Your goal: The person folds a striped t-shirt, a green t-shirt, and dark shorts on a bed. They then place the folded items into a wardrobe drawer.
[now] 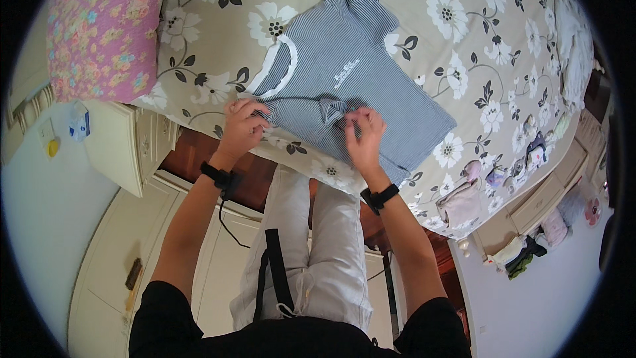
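A blue-and-white striped T-shirt [371, 86] with a white collar lies spread on the bed, its collar toward the left and small white lettering on its chest. Its near sleeve side is bunched up between my hands. My left hand [245, 122] pinches the cloth just below the collar, at the shoulder. With bent fingers my right hand [364, 134] grips a gathered fold near the sleeve. The far sleeve lies flat at the upper edge of the shirt. Each wrist wears a black strap.
The bed's floral sheet [298, 10] surrounds the shirt. A pink flowered pillow [109, 30] is at the left, above a cream nightstand [109, 149]. Small folded clothes [460, 205] lie along the right edge, with a pale cloth [573, 46] at the far right.
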`<state>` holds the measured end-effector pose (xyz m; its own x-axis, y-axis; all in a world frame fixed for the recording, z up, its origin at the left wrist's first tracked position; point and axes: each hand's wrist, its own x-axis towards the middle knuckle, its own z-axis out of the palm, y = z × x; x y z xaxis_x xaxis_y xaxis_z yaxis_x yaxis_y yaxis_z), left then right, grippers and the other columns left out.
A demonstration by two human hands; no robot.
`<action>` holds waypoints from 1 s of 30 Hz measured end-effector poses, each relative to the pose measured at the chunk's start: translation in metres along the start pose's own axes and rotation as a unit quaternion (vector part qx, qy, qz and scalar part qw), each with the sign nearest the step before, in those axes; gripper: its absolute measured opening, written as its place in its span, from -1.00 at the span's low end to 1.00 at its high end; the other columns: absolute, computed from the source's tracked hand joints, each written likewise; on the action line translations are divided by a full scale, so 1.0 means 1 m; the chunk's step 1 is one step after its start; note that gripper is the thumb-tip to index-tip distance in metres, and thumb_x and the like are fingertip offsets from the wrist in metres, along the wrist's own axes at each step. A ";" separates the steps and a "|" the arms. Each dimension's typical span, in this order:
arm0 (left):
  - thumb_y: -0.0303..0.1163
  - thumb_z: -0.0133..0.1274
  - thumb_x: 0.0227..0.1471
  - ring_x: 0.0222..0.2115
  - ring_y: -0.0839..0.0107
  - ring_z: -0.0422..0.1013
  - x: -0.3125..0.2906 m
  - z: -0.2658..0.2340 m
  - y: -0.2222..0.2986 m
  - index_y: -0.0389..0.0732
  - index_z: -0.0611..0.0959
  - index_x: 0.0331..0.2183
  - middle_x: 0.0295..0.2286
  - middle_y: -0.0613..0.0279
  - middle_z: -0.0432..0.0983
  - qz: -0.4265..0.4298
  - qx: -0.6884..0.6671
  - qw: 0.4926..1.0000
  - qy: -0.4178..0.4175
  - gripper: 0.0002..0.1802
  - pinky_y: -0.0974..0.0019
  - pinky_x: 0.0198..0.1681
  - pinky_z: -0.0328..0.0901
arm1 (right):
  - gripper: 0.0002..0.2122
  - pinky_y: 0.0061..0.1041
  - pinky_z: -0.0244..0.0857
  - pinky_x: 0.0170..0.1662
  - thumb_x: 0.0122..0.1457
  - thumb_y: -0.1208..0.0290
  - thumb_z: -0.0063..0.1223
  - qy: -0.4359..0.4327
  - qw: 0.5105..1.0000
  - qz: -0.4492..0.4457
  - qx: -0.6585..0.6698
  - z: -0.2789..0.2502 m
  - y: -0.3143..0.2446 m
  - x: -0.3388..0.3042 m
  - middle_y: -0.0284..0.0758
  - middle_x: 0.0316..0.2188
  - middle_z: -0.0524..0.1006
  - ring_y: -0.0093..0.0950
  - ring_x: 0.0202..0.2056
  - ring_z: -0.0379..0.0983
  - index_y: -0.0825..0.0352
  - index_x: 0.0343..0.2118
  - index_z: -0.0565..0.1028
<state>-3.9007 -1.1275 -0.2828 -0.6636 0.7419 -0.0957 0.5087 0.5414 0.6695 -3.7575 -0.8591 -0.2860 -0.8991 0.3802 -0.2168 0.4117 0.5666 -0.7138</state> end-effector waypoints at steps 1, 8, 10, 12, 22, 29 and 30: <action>-0.64 0.08 -0.34 -0.13 0.31 0.36 0.003 -0.001 0.000 -0.05 0.61 -0.56 -0.30 0.44 0.50 0.006 0.010 1.000 0.010 -0.77 0.12 -0.02 0.06 | -0.75 -0.22 0.03 0.09 -0.07 0.50 0.18 0.046 0.998 0.042 0.018 0.004 -0.004 0.006 -0.32 -0.16 0.41 -0.32 -0.03 0.31 0.21 -0.25 0.58; -0.62 0.06 -0.28 -0.14 0.23 0.34 0.024 0.007 0.005 -0.14 0.60 -0.45 -0.27 0.31 0.48 -0.008 -0.031 0.999 -0.028 -0.78 0.14 0.01 0.10 | -0.79 -0.29 0.06 0.11 -0.02 0.44 0.18 -0.073 0.996 0.015 0.054 0.019 -0.005 0.037 -0.30 -0.27 0.48 -0.32 -0.08 0.37 0.25 -0.26 0.60; -0.62 0.06 -0.27 -0.14 0.21 0.34 0.025 0.014 0.001 -0.16 0.61 -0.45 -0.26 0.29 0.47 -0.005 -0.014 0.999 -0.035 -0.78 0.14 0.03 0.10 | -0.83 -0.35 0.17 0.02 -0.02 0.50 0.18 -0.032 0.997 0.012 0.073 0.023 0.007 0.033 -0.32 -0.33 0.50 -0.37 -0.19 0.42 0.29 -0.31 0.63; -0.63 0.06 -0.27 -0.14 0.21 0.35 0.024 0.019 -0.004 -0.17 0.61 -0.45 -0.27 0.28 0.46 -0.012 -0.004 0.999 -0.047 -0.78 0.14 0.04 0.11 | -0.85 -0.42 0.27 -0.10 -0.02 0.56 0.18 0.011 0.987 0.083 0.135 0.028 0.021 0.025 -0.32 -0.36 0.51 -0.43 -0.29 0.45 0.33 -0.34 0.64; -0.64 0.04 -0.31 -0.17 0.26 0.39 0.026 0.018 -0.003 -0.14 0.62 -0.55 -0.31 0.35 0.50 -0.022 0.005 1.000 -0.018 -0.81 0.18 -0.01 0.13 | -0.79 -0.56 0.40 -0.21 0.11 0.57 0.13 0.114 0.949 0.210 0.204 0.011 0.062 0.037 -0.26 -0.20 0.56 -0.51 -0.28 0.49 0.40 -0.16 0.57; -0.67 0.03 -0.32 -0.19 0.27 0.40 0.041 0.020 0.014 -0.12 0.64 -0.55 -0.30 0.38 0.54 -0.033 0.013 0.998 0.055 -0.77 0.16 -0.02 0.15 | -0.55 -0.22 0.21 0.09 0.06 0.43 0.17 0.149 0.988 0.031 -0.030 -0.025 0.081 0.110 -0.14 -0.08 0.48 -0.14 -0.03 0.35 0.35 0.04 0.39; -0.67 0.03 -0.31 -0.19 0.26 0.40 0.042 0.022 0.017 -0.12 0.64 -0.54 -0.31 0.37 0.54 -0.033 0.005 0.998 0.051 -0.76 0.17 -0.03 0.15 | -0.52 -0.20 0.18 0.12 0.04 0.41 0.19 0.113 0.993 0.042 -0.002 -0.024 0.082 0.117 -0.14 -0.07 0.48 -0.11 -0.01 0.33 0.36 0.05 0.37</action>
<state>-3.9085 -1.0786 -0.2916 -0.7473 0.6615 -0.0634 0.4679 0.5915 0.6567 -3.8257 -0.7509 -0.3541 -0.8052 0.5808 -0.1196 0.4845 0.5280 -0.6974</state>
